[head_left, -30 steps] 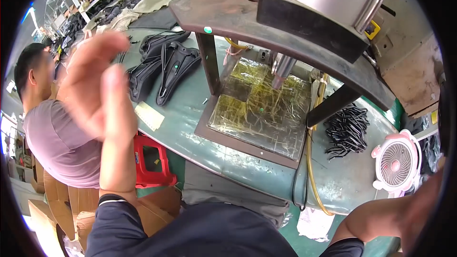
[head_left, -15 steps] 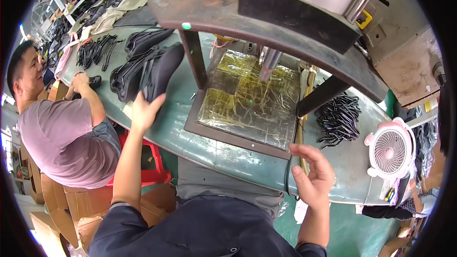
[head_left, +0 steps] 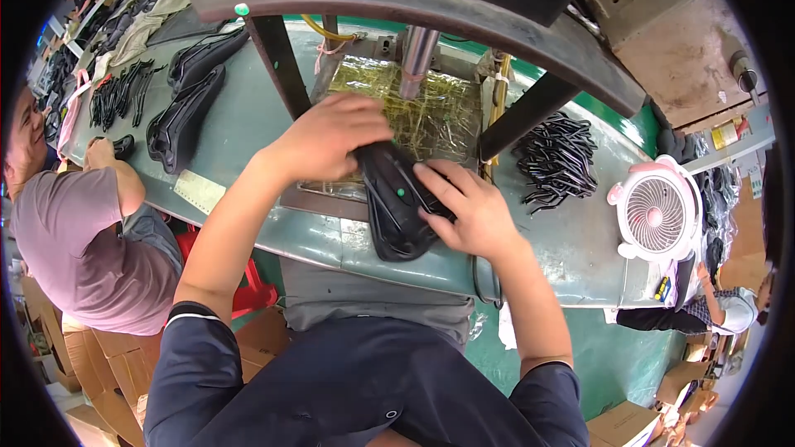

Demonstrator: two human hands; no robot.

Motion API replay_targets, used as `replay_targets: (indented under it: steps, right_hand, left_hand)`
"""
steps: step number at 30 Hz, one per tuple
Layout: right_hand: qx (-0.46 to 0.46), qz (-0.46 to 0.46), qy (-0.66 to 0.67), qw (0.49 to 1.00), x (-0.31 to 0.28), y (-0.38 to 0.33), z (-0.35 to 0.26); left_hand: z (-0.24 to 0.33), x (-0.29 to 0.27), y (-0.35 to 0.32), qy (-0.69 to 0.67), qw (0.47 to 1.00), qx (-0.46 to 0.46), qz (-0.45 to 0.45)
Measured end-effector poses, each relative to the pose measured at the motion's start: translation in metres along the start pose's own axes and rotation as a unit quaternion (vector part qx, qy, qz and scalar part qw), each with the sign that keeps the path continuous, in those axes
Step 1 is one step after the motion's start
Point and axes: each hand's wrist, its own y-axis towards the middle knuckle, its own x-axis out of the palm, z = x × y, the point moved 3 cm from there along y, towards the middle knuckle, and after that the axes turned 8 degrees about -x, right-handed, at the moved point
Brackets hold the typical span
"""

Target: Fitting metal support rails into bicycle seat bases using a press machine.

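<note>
A black moulded saddle-shaped part (head_left: 396, 207) lies at the near edge of the green bench (head_left: 248, 116), partly on the taped press plate (head_left: 431, 112). My left hand (head_left: 327, 136) grips its far end from above. My right hand (head_left: 460, 203) presses on its right side, fingers spread over it. A press column (head_left: 416, 54) stands just behind both hands.
Two more black saddle-shaped parts (head_left: 186, 120) lie to the left, a heap of bent black rods (head_left: 555, 161) to the right, beside a pink and white fan (head_left: 658, 215). A seated person in a mauve shirt (head_left: 79, 232) works at the left. Cardboard boxes (head_left: 79, 356) stand on the floor.
Both my hands have come in from the sides onto a black saddle-shaped part that now lies in front of the press; earlier they were empty and apart.
</note>
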Motion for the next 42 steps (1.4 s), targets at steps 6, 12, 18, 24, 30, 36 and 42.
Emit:
replay_targets:
  steps: [6, 12, 18, 24, 30, 36, 42]
  right_hand:
    - [0.236, 0.231, -0.021, 0.944, 0.052, 0.003, -0.009]
    - [0.258, 0.220, -0.025, 0.940, 0.058, 0.015, -0.009]
    - [0.275, 0.212, -0.035, 0.937, 0.063, 0.021, -0.002]
    - [0.233, 0.275, -0.043, 0.932, 0.074, 0.050, 0.036]
    - [0.221, 0.280, -0.020, 0.934, 0.080, 0.039, 0.028]
    - [0.296, 0.246, 0.120, 0.915, 0.064, 0.029, 0.029]
    - [0.182, 0.233, 0.148, 0.944, 0.023, -0.012, -0.011]
  left_hand:
    - [0.026, 0.045, -0.017, -0.303, 0.865, -0.377, 0.132]
    - [0.061, 0.064, -0.008, -0.066, 0.928, -0.290, 0.225]
    - [0.061, 0.065, -0.005, -0.007, 0.928, -0.301, 0.218]
    - [0.015, 0.070, 0.017, 0.035, 0.920, -0.270, 0.283]
    - [0.024, 0.073, 0.002, 0.007, 0.900, -0.272, 0.341]
    - [0.029, 0.067, -0.005, -0.054, 0.895, -0.364, 0.254]
    - [0.020, 0.037, -0.041, -0.246, 0.863, -0.432, 0.095]
